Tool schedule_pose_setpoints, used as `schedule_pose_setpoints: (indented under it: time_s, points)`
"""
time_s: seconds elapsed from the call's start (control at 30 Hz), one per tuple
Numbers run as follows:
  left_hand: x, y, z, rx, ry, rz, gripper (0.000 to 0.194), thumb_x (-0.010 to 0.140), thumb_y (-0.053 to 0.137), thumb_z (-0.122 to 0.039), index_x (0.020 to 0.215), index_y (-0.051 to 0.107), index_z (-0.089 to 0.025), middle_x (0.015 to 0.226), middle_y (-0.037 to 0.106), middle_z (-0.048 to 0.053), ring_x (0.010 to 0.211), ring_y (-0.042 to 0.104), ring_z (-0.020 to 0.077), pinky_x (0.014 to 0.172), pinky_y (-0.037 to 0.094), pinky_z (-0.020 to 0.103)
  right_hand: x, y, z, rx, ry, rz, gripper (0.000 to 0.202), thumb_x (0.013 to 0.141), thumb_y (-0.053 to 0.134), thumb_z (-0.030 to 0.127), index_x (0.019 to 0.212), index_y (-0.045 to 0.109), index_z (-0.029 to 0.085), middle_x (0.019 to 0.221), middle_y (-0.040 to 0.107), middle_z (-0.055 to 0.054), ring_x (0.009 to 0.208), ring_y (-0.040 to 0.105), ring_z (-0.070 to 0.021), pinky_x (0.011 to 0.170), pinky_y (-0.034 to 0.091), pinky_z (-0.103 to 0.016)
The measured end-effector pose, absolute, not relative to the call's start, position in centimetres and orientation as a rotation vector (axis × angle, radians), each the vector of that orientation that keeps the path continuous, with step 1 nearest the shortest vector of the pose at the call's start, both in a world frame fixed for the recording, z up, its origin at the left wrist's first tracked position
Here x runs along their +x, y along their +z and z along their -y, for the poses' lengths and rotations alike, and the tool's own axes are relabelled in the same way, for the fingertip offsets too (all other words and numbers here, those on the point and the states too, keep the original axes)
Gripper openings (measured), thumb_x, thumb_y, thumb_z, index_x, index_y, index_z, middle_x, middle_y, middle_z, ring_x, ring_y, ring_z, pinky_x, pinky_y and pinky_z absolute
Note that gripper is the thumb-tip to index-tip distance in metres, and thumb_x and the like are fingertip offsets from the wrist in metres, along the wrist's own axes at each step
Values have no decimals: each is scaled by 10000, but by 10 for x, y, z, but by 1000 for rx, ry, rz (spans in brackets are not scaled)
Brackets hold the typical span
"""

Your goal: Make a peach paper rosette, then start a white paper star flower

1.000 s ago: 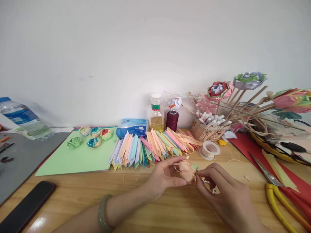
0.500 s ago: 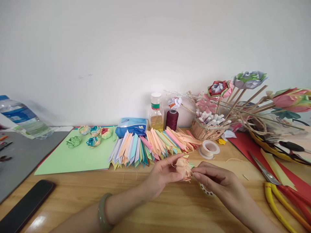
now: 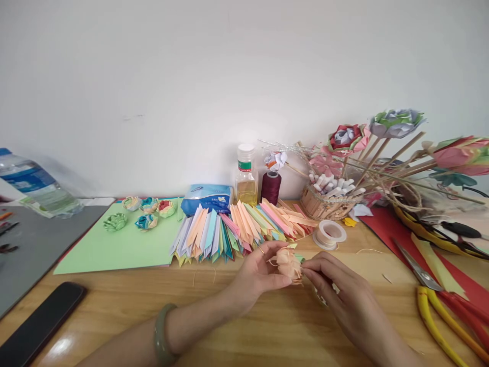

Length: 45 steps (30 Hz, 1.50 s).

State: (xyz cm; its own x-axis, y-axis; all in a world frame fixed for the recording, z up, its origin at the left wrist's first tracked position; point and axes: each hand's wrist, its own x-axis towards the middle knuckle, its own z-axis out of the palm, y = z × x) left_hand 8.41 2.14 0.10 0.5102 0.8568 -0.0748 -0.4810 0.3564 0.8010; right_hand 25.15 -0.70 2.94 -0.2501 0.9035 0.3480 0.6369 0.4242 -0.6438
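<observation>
A peach folded-paper flower point(image 3: 288, 264) is held up over the table, its petals bunched together. My left hand point(image 3: 260, 272) closes on the flower from the left, with a loop of thin thread near its fingers. At the flower's right edge, my right hand point(image 3: 336, 285) has thumb and fingers pinched together; the exact spot they grip is partly hidden. Below the right hand, a round spotted item point(image 3: 324, 293) is mostly covered. Behind the hands, folded paper strips point(image 3: 237, 232) in many colours lie in a long row. A spool of pale thread point(image 3: 329, 235) stands close by.
Several small paper flowers point(image 3: 147, 221) rest on green paper point(image 3: 110, 250) at left. A black phone-like object point(image 3: 42, 323) lies nearer. Along the wall stand a tissue pack point(image 3: 207, 199), an oil bottle point(image 3: 246, 176), maroon thread point(image 3: 271, 188) and a basket point(image 3: 326, 205). Scissors point(image 3: 431, 295) lie right.
Both hands stay at the flower. The right hand has shifted slightly, its fingers turning a little, and covers more of the spotted item. The camera view has moved slightly.
</observation>
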Motion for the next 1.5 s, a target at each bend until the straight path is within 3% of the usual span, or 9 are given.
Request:
schedule_pose_setpoints:
  time_s: [0.5, 0.73, 1.07, 1.2, 1.5]
  points:
    - [83, 1, -21, 946, 893, -471, 529, 537, 759, -113, 1008, 539, -212, 940, 532, 14, 855, 498, 126, 739, 414, 251, 257, 39, 4, -1271, 617, 2029, 240, 818, 519, 339, 656, 628, 199, 593, 580, -14, 506, 520, -122, 457, 399, -226]
    - [82, -2, -22, 950, 939, -479, 520, 560, 755, -138, 1020, 524, -215, 938, 546, 18, 871, 505, 134, 762, 411, 265, 256, 41, 5, -1207, 698, 2018, 186, 837, 502, 274, 771, 663, 208, 661, 603, -19, 581, 561, -125, 514, 424, -216]
    - [83, 3, -20, 1047, 872, -486, 515, 581, 744, -162, 1037, 510, -212, 907, 561, 22, 801, 550, 133, 723, 436, 278, 257, 39, 3, -1390, 808, 1964, 226, 771, 564, 329, 597, 616, 194, 580, 572, 0, 529, 498, -125, 487, 368, -233]
    - [82, 4, -20, 1065, 877, -494, 517, 556, 762, -180, 1016, 529, -209, 979, 548, 40, 867, 544, 157, 734, 436, 284, 256, 40, 3, -1437, 843, 1935, 272, 745, 589, 368, 550, 582, 179, 551, 546, 4, 503, 458, -116, 463, 343, -230]
    - [83, 2, -20, 1014, 881, -507, 528, 567, 757, -179, 1031, 507, -207, 913, 566, 21, 831, 560, 148, 731, 444, 283, 256, 43, 4, -1222, 956, 1960, 267, 813, 532, 374, 695, 681, 187, 642, 562, -16, 588, 520, -125, 511, 382, -221]
